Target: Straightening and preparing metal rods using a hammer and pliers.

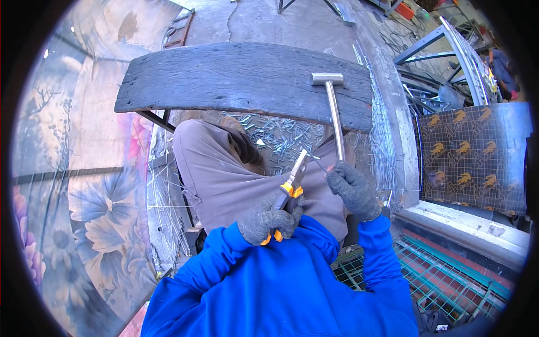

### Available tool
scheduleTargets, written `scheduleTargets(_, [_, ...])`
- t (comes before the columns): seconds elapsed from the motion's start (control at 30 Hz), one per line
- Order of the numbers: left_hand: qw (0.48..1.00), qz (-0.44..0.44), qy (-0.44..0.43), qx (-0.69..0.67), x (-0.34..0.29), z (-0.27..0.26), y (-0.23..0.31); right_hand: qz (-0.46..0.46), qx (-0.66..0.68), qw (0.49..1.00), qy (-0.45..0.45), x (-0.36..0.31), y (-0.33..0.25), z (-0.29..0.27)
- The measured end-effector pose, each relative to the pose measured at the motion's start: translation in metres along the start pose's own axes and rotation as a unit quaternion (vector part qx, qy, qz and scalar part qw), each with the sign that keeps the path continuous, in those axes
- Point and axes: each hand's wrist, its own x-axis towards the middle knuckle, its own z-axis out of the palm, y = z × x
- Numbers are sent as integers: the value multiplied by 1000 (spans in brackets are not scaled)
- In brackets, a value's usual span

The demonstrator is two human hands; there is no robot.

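Observation:
My left hand, in a grey knit glove, is closed round the dark and yellow handles of a pair of pliers. The jaws point up and away, over my lap. My right hand, gloved alike, pinches a short thin metal wire that reaches toward the jaws; whether they grip it I cannot tell. A steel hammer lies with its head on the dark wooden bench. Its handle juts over the near edge and ends by my right fingers; I cannot tell if they touch it.
Many short cut metal pieces litter the floor beneath the bench. Long thin rods lie along the right side. A floral cloth hangs at left. At right are a patterned board, a metal frame and green wire mesh.

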Motion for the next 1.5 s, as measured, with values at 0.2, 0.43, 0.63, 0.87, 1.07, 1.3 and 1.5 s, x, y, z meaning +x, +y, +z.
scheduleTargets(0.2, [987,23,63,147,1,-2,-5,-16,-74,997,3,-2,-9,-12])
scheduleTargets(0.43, [990,31,48,129,8,2,8,-70,-79,991,87,-7,-15,-2])
scheduleTargets(0.63, [974,-40,-106,-197,10,15,-9,-109,32,990,88,-3,15,16])
scheduleTargets(0.87, [983,-2,15,-185,12,10,0,-76,13,988,137,-5,6,-16])
scheduleTargets(1.07, [985,-57,31,-158,10,-10,37,-40,8,979,198,-11,11,-32])
scheduleTargets(1.3, [997,-27,61,-25,22,-17,43,2,5,989,149,-7,-7,-15])
scheduleTargets(1.5, [679,238,338,607,29,-33,150,-3,15,993,117,-15,-8,-11])
